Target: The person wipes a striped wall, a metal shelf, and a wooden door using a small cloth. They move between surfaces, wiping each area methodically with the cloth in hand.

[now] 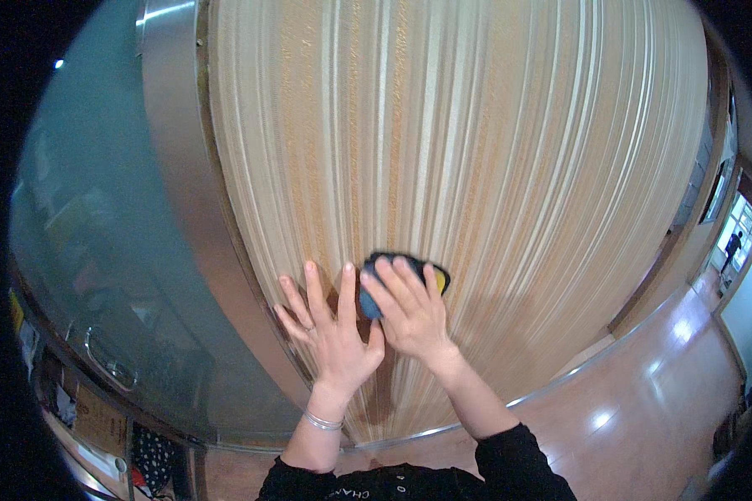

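A wall covering (407, 156) with cream, beige and orange-gold vertical stripes stands before me. My left hand (338, 341) is spread against its lower part, fingers apart and nothing in them; a ring and silver bangles show on it. Just to the right, my right hand (413, 307) presses a dark blue and black pad (370, 300) with a yellow patch against the stripes. Fingers hide much of the pad, so its exact kind is unclear. My left thumb and index finger are close to the pad's left side.
Left of the stripes runs a metal frame (182, 188) beside a glass door (100, 238) with a handle (125, 369). A cardboard box (100, 421) and polka-dot fabric (152, 460) are lower left. Shiny tiled floor (633, 401) extends right, towards a distant person (733, 247).
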A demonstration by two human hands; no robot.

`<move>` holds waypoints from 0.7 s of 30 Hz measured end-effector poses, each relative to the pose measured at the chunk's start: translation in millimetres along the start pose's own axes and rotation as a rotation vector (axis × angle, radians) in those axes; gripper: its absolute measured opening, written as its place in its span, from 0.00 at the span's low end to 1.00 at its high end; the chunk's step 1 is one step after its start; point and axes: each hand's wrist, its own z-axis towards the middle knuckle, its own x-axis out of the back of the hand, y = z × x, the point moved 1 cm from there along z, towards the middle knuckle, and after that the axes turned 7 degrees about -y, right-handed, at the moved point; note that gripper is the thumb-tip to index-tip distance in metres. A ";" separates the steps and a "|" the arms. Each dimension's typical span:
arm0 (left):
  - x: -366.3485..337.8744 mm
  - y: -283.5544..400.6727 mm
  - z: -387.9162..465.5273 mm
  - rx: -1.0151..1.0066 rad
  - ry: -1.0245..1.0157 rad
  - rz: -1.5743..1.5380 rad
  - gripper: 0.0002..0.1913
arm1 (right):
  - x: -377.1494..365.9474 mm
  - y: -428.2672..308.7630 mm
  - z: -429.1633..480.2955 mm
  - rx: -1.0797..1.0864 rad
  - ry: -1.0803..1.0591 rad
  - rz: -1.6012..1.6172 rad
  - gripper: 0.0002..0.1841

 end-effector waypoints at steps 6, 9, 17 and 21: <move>-9.8 11.0 4.9 -0.013 0.030 0.022 0.53 | 18.4 47.1 -12.3 -0.314 0.178 0.047 0.36; -15.3 12.3 5.6 -0.022 0.005 0.019 0.52 | 5.9 36.2 -35.4 -0.369 0.204 0.112 0.35; -21.8 14.8 -2.8 -0.007 0.012 0.012 0.51 | 6.9 28.4 4.6 -0.133 -0.040 0.039 0.33; -22.0 11.9 -3.4 -0.019 -0.007 0.021 0.52 | 16.6 52.8 -12.9 -0.319 0.138 0.063 0.36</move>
